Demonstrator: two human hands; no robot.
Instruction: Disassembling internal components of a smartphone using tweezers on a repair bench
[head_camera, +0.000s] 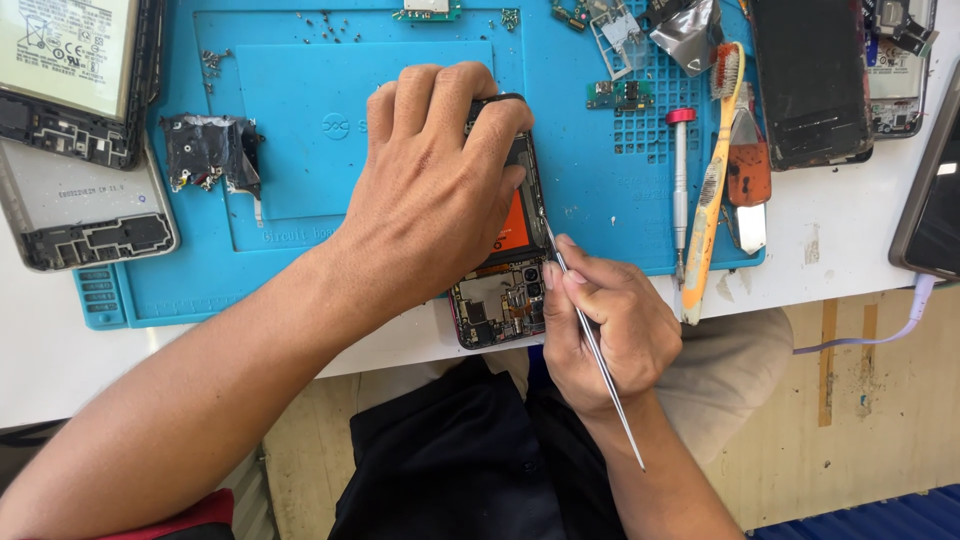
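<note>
An opened phone (505, 290) with an orange battery and bare circuit board lies on the blue repair mat (300, 120), its lower end past the mat's front edge. My left hand (435, 185) lies over the phone's upper half and grips its top and sides. My right hand (600, 335) holds thin metal tweezers (590, 330) like a pen. The tweezer tips touch the phone's right edge beside the battery.
A precision screwdriver (680, 180) and an orange toothbrush (712, 190) lie right of the phone. Two opened phones (75, 215) sit at the left, another phone (810, 80) at the back right. Black foil scrap (210, 150), small circuit boards and loose screws dot the mat.
</note>
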